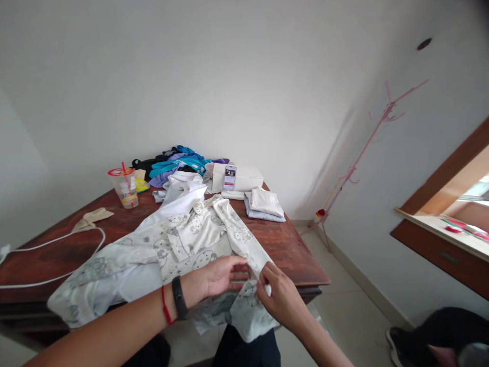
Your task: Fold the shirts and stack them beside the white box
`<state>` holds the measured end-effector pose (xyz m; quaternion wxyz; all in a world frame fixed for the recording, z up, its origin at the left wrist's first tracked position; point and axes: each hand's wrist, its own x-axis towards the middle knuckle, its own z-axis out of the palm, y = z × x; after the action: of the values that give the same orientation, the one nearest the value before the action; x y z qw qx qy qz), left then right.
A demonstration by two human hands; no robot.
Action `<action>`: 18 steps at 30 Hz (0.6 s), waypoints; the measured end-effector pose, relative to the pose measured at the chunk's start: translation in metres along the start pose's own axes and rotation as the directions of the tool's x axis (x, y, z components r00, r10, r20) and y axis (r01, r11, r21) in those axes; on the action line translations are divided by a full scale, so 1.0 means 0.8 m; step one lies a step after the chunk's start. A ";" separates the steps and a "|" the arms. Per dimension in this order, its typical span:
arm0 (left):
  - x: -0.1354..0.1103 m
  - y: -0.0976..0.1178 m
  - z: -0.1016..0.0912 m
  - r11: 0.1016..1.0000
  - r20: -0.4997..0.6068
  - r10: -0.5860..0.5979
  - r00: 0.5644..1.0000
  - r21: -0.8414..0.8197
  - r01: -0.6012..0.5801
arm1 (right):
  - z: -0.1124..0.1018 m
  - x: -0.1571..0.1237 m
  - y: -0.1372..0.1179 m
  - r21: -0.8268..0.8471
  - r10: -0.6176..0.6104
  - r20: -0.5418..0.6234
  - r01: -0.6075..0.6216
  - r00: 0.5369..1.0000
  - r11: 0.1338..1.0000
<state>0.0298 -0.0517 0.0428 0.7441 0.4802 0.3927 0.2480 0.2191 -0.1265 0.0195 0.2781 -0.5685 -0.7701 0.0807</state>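
Observation:
A white long-sleeved shirt (198,244) with grey cartoon prints lies spread over the table's front part, its lower edge hanging off toward my legs. My right hand (280,291) pinches the fabric near the shirt's right side, fingers bent and closed on it. Beside it, my left hand (223,275) rests against the same cloth, palm partly turned up, with thumb and fingers apart; its fingertips are partly hidden by the fabric. A dark wristband (179,297) and a red string (166,306) are on my left wrist. Behind the shirt lies a plain white garment (181,196).
On the wooden table (294,250) stand a plastic cup (126,191), a white box (248,178) with a phone (229,178) against it, folded clothes (264,205), and a heap of coloured clothes (183,162). A white cable (57,244) crosses the left. A pink coat rack (353,168) stands right.

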 end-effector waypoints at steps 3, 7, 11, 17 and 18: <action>-0.030 -0.004 -0.008 0.990 -0.004 -0.123 0.992 -0.063 0.123 | 0.003 -0.005 0.002 0.046 0.053 0.088 -0.057 0.995 0.997; -0.068 -0.023 0.004 0.984 0.011 -0.163 0.987 0.071 0.162 | 0.010 -0.009 0.002 0.116 0.125 0.154 -0.144 0.980 0.983; -0.071 -0.054 0.032 0.985 0.094 -0.156 0.983 0.084 0.148 | 0.009 -0.007 -0.001 0.115 0.121 0.190 -0.145 0.974 0.983; -0.034 -0.096 0.065 0.998 0.061 0.048 0.997 -0.039 -0.046 | -0.003 0.001 0.000 0.109 0.089 0.265 -0.122 0.960 0.987; -0.028 -0.104 0.070 0.991 0.045 0.110 0.993 -0.083 -0.106 | -0.004 0.002 0.000 0.120 0.087 0.274 -0.124 0.958 0.985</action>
<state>0.0621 -0.1321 -0.0123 0.7576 0.4766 0.3374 0.2917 0.2205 -0.1255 0.0227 0.2049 -0.5722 -0.7619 0.2239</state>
